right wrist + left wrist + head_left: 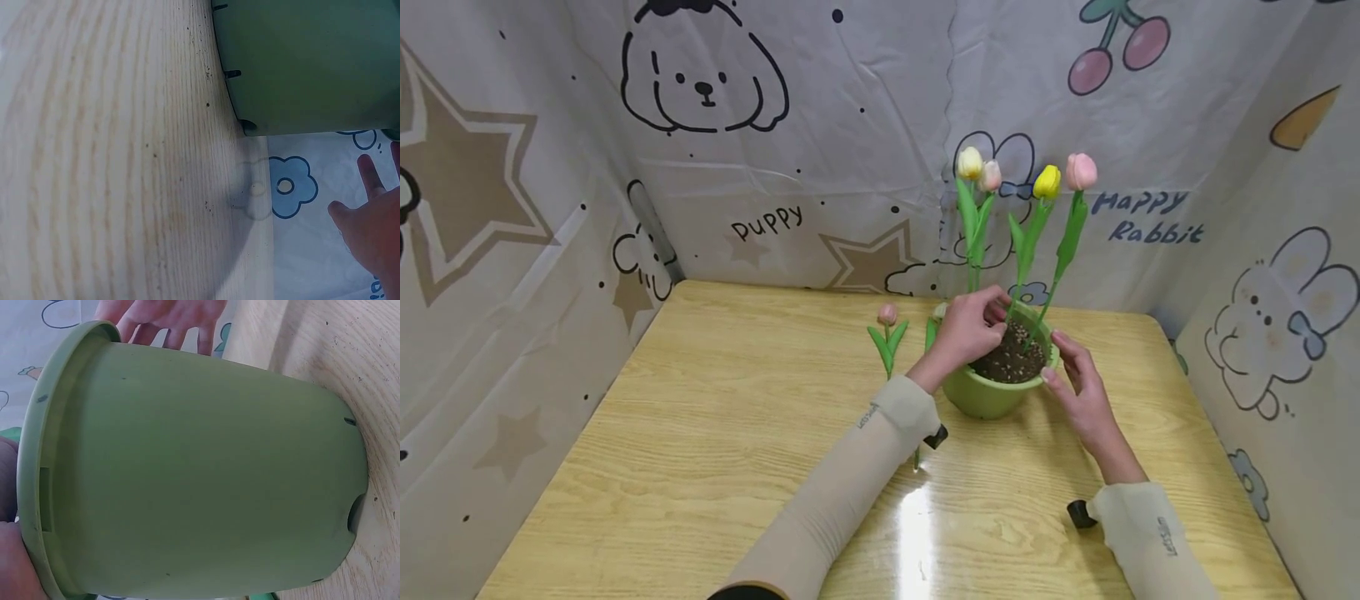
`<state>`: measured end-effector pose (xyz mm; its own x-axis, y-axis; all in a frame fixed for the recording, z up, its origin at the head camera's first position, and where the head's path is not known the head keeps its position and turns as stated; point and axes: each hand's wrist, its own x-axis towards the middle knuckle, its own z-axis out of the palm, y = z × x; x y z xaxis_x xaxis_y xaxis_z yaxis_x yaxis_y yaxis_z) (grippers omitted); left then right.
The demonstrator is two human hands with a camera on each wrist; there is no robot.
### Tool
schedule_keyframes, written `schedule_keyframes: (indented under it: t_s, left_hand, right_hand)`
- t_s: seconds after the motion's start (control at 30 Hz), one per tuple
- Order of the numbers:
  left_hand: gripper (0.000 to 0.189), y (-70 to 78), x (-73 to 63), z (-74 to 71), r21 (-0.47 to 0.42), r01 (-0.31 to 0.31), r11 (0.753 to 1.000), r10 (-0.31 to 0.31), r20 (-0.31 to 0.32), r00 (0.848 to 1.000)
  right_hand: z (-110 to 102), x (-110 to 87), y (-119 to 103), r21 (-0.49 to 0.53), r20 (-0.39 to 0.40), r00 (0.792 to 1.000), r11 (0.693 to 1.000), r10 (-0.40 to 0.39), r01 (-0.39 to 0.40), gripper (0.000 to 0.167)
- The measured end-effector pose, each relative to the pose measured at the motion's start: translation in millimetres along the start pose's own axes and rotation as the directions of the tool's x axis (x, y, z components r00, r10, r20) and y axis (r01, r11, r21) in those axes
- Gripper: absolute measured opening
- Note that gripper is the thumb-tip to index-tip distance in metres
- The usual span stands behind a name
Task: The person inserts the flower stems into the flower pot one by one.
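A green flower pot filled with dark speckled soil stands upright on the table. Over its left side reaches my left hand, thumb and fingertips pinching the stem of a yellow tulip low down, near the soil. My right hand touches the rim on the right; its fingers look straight in the left wrist view. Also standing in the pot are a pink tulip, a cream tulip and a pale pink tulip. The left hand hides part of the soil.
Left of the pot, a pink tulip lies on the wooden table. Beside it a whitish tulip is mostly covered by the left hand and arm. Printed cloth encloses the table at the back and both sides.
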<state>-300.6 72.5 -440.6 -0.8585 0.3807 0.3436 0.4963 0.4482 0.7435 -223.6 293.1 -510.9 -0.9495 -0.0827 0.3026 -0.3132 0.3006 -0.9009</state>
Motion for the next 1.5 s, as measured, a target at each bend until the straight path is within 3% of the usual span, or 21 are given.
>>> schedule_keyframes:
  t_s: [0.3, 0.57, 0.77, 0.87, 0.97, 1.13, 1.27, 1.37, 1.5]
  left_hand:
    - [0.033, 4.4, 1.5, -4.4, 0.038, 0.047, 0.998, -0.046, -0.008, 0.999]
    - [0.037, 5.3, -10.3, -12.5, -0.054, 0.072, 0.996, -0.073, -0.017, 0.997]
    - [0.034, 5.4, -25.2, -35.9, -0.181, 0.007, 0.983, -0.022, -0.079, 0.997]
    - [0.033, -0.9, -35.2, -50.2, -0.244, -0.022, 0.97, 0.0, -0.089, 0.996]
    - [0.034, -10.6, -46.4, -63.0, -0.275, -0.012, 0.961, -0.012, -0.088, 0.996]
    - [0.034, -32.0, -65.5, -80.3, -0.306, 0.077, 0.949, -0.102, -0.064, 0.993]
    - [0.036, -52.9, -84.6, -88.8, -0.338, 0.186, 0.923, -0.21, -0.034, 0.977]
    - [0.038, -68.0, -100.5, -90.6, -0.386, 0.291, 0.875, -0.308, 0.016, 0.951]
    - [0.041, -86.3, -121.3, -89.0, -0.439, 0.43, 0.789, -0.432, 0.1, 0.896]
  right_hand:
    - [0.7, -1.0, -4.4, -0.014, -0.003, 1.0, 1.0, 0.02, -0.02, 0.058]
    - [1.8, -2.2, -2.4, -0.007, -0.001, 1.0, 1.0, 0.017, -0.017, 0.058]
    - [1.2, -2.7, -2.0, -0.036, -0.004, 1.0, 0.999, 0.012, -0.012, 0.058]
    - [0.0, -2.2, -2.8, -0.043, 0.001, 1.0, 0.999, 0.004, -0.004, 0.058]
    - [-1.7, -1.5, -1.9, -0.042, 0.002, 1.0, 0.999, 0.0, 0.0, 0.058]
    - [-2.9, -0.9, -1.2, -0.044, 0.004, 1.0, 0.999, -0.001, 0.001, 0.058]
    - [-1.9, -0.2, -1.5, -0.041, 0.006, 1.0, 0.999, -0.002, 0.003, 0.058]
    - [-1.3, 0.1, -1.2, -0.041, 0.005, 1.0, 0.999, -0.006, 0.006, 0.058]
    - [-0.6, -0.3, -0.7, -0.045, 0.005, 1.0, 0.999, -0.005, 0.005, 0.058]
